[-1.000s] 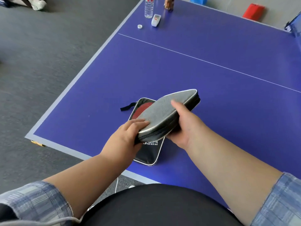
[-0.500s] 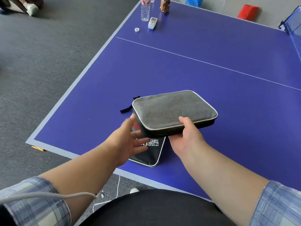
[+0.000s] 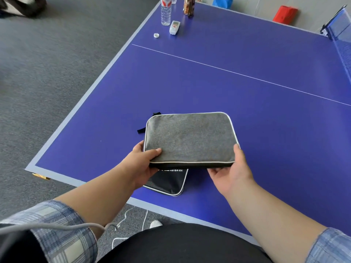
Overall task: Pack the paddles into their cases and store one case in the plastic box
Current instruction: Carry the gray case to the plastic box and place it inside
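A person stands at the near corner of a blue table and holds a grey case level above it in both hands.

The left hand grips the case's near left corner. Its thumb lies flat on the grey top and its fingers curl underneath, out of sight. Far beyond it, by the table's left edge, stand a cap and a bottle.

Directly under the grey case, a black case lies flat on the table, with only its near end showing. Whether either case is zipped shut cannot be told from here, and no paddle is in view.

The right hand holds the near right corner, thumb up against the side edge and fingers curled below. A net closes off the far right.

The grey case's long axis runs side to side across the person, and the hands sit at opposite ends of its near edge, so neither is the nearer. It is clear of the table and looks ready to be carried either way. The plastic box is not in view, so the direction of that carry cannot be judged.
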